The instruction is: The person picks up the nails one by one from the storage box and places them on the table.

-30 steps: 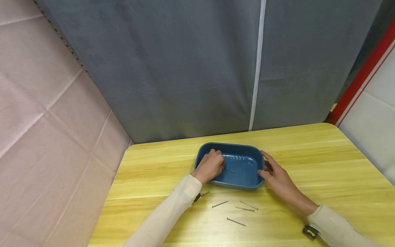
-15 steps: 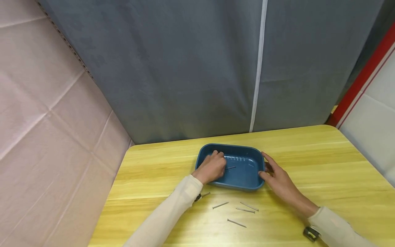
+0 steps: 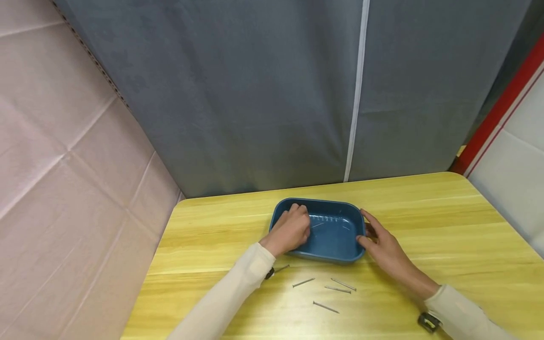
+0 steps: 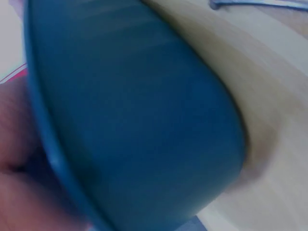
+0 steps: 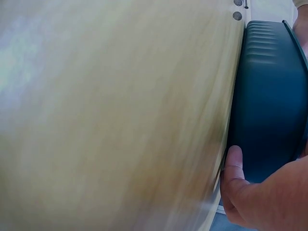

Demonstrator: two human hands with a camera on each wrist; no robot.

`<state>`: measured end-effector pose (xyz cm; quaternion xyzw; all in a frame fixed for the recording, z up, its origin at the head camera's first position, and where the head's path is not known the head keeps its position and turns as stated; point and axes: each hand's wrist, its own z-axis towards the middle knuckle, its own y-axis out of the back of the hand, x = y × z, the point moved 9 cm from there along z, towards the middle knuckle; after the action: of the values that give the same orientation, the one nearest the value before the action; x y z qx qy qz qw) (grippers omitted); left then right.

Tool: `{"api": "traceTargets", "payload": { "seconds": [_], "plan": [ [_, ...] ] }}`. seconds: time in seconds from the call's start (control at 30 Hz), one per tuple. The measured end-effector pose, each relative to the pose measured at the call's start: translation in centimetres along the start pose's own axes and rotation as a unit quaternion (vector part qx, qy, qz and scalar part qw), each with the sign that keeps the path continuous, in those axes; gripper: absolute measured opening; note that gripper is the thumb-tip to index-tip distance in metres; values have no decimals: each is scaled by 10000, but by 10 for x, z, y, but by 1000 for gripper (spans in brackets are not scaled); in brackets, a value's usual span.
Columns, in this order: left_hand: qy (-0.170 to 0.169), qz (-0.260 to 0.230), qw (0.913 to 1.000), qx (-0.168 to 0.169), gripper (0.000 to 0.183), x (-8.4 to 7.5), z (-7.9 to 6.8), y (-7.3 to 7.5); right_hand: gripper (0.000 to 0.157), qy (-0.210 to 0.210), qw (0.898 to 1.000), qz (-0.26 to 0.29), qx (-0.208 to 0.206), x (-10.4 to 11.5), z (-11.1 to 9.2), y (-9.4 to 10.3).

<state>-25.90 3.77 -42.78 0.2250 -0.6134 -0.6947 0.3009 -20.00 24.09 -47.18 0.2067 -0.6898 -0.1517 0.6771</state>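
Note:
A deep blue rectangular box (image 3: 327, 255) sits on the wooden table. My left hand (image 3: 290, 230) reaches in over its left part with fingers curled. From those fingers a thin nail (image 3: 317, 225), blurred, sticks out to the right, its other end hidden by the hand. A second faint thin line shows near the box's right end. My right hand (image 3: 382, 243) holds that right end, thumb at the rim; in the right wrist view a finger (image 5: 234, 161) lies along the outer wall. The left wrist view shows the box's outer wall (image 4: 144, 110) close up.
Several loose nails (image 3: 326, 307) lie on the table (image 3: 204, 293) in front of the box, one (image 3: 282, 268) beside my left wrist. A grey curtain (image 3: 255, 118) hangs behind the table, with a pale cloth wall (image 3: 76, 189) at left.
The nail at my left fingers has swung, its free end rising from pointing down-right to up-right. My left hand shifted slightly. Right hand, box and table nails stay in place.

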Motion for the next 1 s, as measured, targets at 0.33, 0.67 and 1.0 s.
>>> {"api": "traceTargets", "payload": {
  "seconds": [0.33, 0.67, 1.0],
  "plan": [
    [244, -67, 9997, 31, 14, -4, -12, 23, 76, -11, 10000, -72, -10, -1, 1, 1],
    [200, 28, 9997, -152, 11, -8, -22, 33, 76, -36, 10000, -73, 5, -1, 1, 0],
    [117, 210, 9989, -403, 11, -13, -34, 46, 76, -5, 10000, -41, 0, 0, -1, 1]
  ]
}}
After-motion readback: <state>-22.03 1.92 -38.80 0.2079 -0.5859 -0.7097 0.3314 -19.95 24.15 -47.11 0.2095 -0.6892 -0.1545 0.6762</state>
